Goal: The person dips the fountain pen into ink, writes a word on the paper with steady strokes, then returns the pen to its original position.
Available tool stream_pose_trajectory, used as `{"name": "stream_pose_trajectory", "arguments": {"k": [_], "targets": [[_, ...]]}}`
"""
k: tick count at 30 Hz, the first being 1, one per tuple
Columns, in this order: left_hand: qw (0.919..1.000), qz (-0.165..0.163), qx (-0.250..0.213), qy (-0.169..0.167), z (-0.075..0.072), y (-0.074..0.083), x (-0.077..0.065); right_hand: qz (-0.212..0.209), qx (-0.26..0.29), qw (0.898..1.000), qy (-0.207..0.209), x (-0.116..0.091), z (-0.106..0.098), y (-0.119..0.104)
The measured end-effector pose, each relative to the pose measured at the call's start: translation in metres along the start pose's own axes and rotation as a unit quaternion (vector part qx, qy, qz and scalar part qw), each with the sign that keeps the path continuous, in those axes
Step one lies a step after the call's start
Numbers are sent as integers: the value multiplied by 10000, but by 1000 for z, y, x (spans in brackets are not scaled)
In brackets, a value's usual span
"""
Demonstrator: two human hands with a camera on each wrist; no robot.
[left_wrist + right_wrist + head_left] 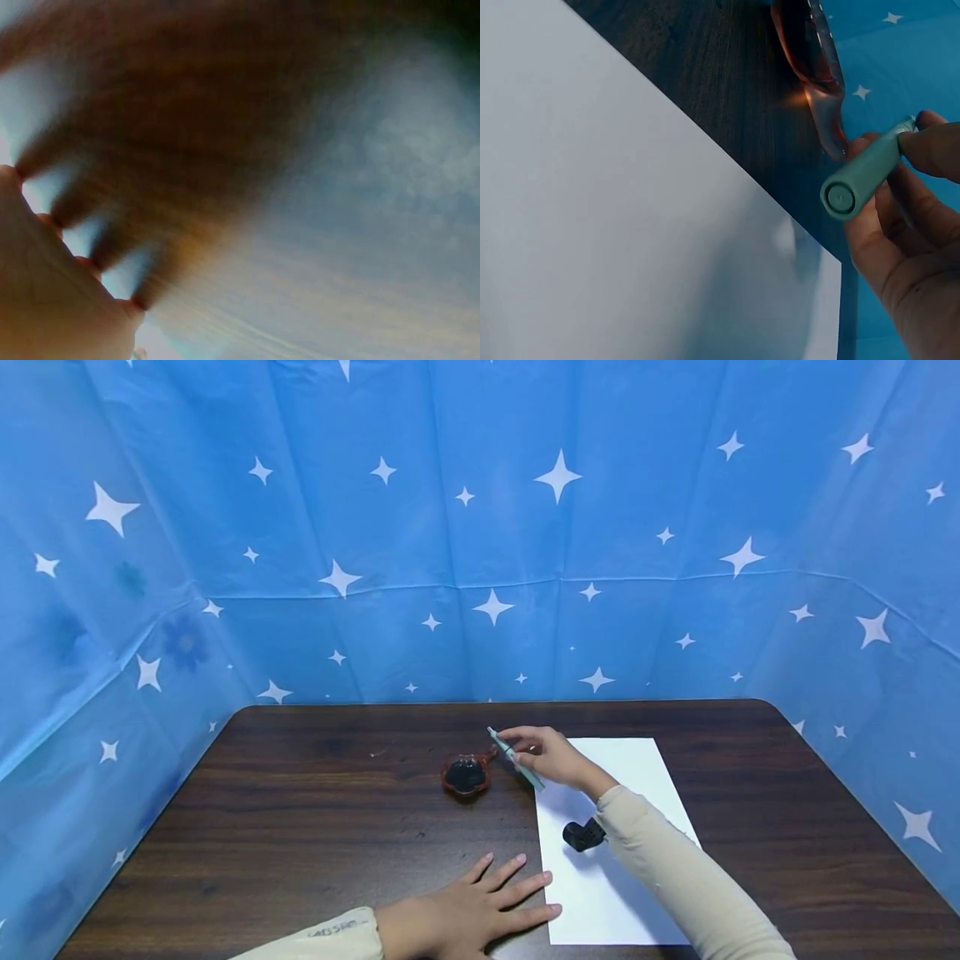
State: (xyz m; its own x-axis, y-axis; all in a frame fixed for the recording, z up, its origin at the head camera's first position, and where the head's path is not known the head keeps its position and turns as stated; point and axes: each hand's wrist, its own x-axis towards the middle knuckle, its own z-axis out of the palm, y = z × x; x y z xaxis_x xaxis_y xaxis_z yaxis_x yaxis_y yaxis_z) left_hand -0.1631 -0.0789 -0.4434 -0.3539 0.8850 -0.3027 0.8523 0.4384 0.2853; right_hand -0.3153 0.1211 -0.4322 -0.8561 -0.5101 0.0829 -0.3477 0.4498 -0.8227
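Note:
My right hand pinches a pale green pen between thumb and fingers, above the paper's far left corner. Its slim end points up and to the left; in the right wrist view the round butt of the pen faces the camera. Just left of it sits a small red dish with a dark, shiny inside and a short handle. The left hand lies spread with its fingertips at the left edge of a white sheet of paper. The left wrist view is mostly blurred, with the left hand's fingers at its left side.
The dark wooden table stretches to both sides. Behind it hangs a blue curtain with white stars. A small black device juts out beside the right sleeve, over the paper.

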Motion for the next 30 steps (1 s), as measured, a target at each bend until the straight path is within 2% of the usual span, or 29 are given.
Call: {"name": "stream_pose_trajectory", "arguments": {"k": [3, 7, 16, 19, 25, 28, 30], "targets": [[10000, 5, -25, 39, 0, -1, -2, 67, 144, 9998, -101, 1, 1, -2], [10000, 6, 22, 38, 1, -1, -3, -40, 588, 9979, -278, 0, 1, 0], [9999, 12, 112, -54, 2, -2, -2, -24, 1669, 9857, -242, -4, 2, 2], [9999, -5, 91, -84, 2, -2, -2, 63, 2324, 9723, -242, -5, 2, 1], [10000, -15, 81, -26, 2, -2, -3, 332, 3756, 9262, -43, -6, -1, 0], [9999, 6, 110, 1, 2, -2, -3, 354, 4059, 9132, -37, -7, -3, 1], [9999, 13, 141, 19, 2, -1, -2, 329, 4158, 9088, -43, -8, -4, 3]]}}
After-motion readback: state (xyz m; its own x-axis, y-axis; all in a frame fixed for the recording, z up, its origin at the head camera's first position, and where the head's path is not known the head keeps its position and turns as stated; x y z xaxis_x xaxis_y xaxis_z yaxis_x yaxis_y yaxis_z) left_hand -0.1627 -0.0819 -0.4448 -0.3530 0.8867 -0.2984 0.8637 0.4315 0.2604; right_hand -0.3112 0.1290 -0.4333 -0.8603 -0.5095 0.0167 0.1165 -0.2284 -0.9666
